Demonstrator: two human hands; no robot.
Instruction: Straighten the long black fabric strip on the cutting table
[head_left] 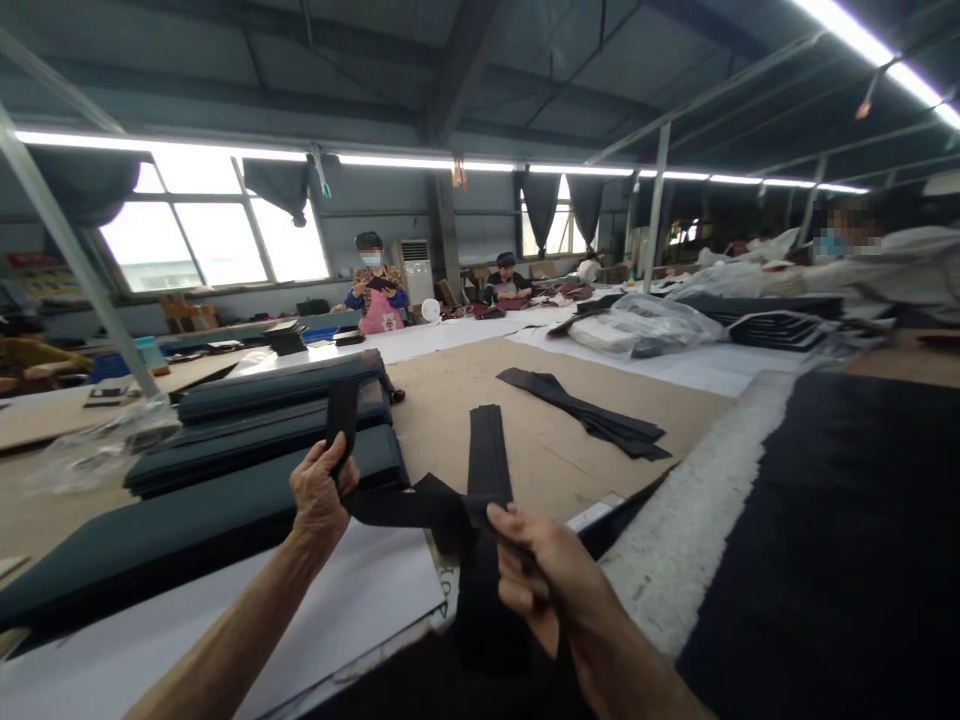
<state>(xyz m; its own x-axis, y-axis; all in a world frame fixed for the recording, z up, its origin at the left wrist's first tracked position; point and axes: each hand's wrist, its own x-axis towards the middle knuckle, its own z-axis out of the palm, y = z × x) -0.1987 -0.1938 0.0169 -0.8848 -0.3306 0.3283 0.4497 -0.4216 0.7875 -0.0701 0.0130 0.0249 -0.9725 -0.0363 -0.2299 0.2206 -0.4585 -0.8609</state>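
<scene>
Low in the frame's centre, left hand [321, 490] and right hand [536, 575] each grip a long black fabric strip [409, 507] (apparently mid-separation), stretched taut between them.

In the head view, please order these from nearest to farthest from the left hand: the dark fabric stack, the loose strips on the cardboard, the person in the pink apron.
From the left hand:
1. Dark fabric stack, just beside and behind the hand, on the left.
2. Loose strips, lying on the cardboard to the right.
3. Person in the pink apron, far back by the windows.

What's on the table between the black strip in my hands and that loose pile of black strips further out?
In the head view, only bare brown board lies between the held black strip, gripped by both hands, and the pile of black strips.
</scene>
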